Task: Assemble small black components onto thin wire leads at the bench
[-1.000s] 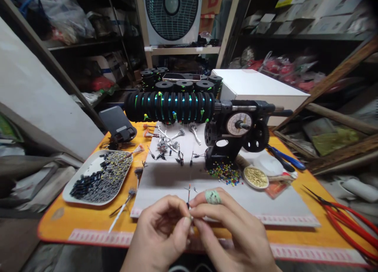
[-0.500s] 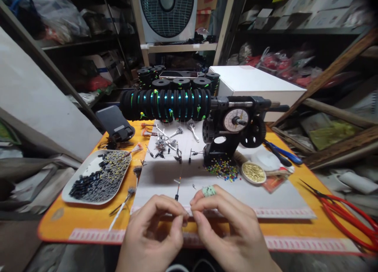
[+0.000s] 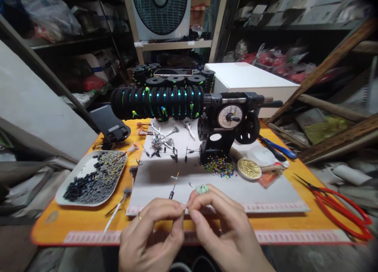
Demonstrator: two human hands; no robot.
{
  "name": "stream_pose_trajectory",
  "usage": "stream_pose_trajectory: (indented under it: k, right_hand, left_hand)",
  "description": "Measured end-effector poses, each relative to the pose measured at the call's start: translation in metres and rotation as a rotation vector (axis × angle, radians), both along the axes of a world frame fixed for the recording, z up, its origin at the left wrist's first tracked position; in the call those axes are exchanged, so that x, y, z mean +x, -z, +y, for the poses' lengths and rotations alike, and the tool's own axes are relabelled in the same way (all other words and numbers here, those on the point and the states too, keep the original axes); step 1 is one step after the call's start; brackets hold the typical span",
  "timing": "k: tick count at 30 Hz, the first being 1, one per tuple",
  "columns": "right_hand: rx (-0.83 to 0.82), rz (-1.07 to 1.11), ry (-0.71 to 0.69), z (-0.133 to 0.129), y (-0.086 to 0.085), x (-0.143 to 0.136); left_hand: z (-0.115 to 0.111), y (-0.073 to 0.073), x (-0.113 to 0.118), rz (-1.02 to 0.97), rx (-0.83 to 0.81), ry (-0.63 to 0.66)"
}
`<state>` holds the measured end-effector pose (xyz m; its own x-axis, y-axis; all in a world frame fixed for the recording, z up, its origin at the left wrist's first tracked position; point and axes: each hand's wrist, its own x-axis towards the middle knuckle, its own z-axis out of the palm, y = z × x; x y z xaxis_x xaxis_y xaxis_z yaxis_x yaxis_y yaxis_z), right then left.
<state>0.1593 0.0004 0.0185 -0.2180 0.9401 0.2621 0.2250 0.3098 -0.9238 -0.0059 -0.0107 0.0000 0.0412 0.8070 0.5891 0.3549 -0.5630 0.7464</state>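
Note:
My left hand point(image 3: 152, 232) pinches thumb and forefinger on a tiny piece too small to name, above the table's front edge. Fingertips of my right hand point(image 3: 220, 224) are pinched close beside it; what they hold is hidden. Green speckled tape point(image 3: 202, 189) wraps one right finger. Just beyond the left hand lies a small dark rod with an orange tip point(image 3: 171, 193), on the white board point(image 3: 251, 197). Farther back, a black winding machine point(image 3: 230, 118) carries a row of black foam spools point(image 3: 156, 102) wound with thin line.
A white tray point(image 3: 60, 201) of small black and grey parts sits left. Coloured beads point(image 3: 220, 166) and a dish of gold-coloured bits point(image 3: 249, 169) lie by the machine. Red-handled scissors point(image 3: 336, 211) and blue-handled pliers point(image 3: 277, 148) rest right. A white box point(image 3: 254, 75) stands behind.
The view has shifted slightly, so the table things sit farther left. My left fingertips have drawn up to the right ones, and the orange-tipped rod now leans more.

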Motion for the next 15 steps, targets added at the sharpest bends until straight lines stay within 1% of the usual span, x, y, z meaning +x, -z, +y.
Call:
stream_pose_trajectory:
  k: [4, 6, 9, 11, 13, 15]
  right_hand:
    - [-0.076, 0.088, -0.024, -0.001, -0.002, -0.004]
    - [-0.099, 0.115, -0.037, -0.002, -0.003, -0.005]
    - [-0.116, 0.150, -0.053, -0.001, -0.005, -0.006]
    - [-0.139, 0.182, -0.085, 0.000, -0.006, -0.005]
    - [-0.172, 0.199, -0.127, 0.002, -0.007, -0.003]
    - [-0.210, 0.187, -0.151, 0.003, -0.007, 0.001]
  left_hand:
    - [-0.001, 0.006, 0.006, -0.055, 0.073, -0.078]
    - [0.000, 0.007, 0.008, -0.091, 0.068, -0.093]
    - [-0.001, 0.008, 0.012, -0.179, -0.007, -0.047]
    - [-0.004, 0.008, 0.017, -0.276, -0.085, -0.028]
    - [-0.008, 0.008, 0.023, -0.389, -0.164, -0.046]
    - [-0.012, 0.007, 0.029, -0.444, -0.198, -0.087]
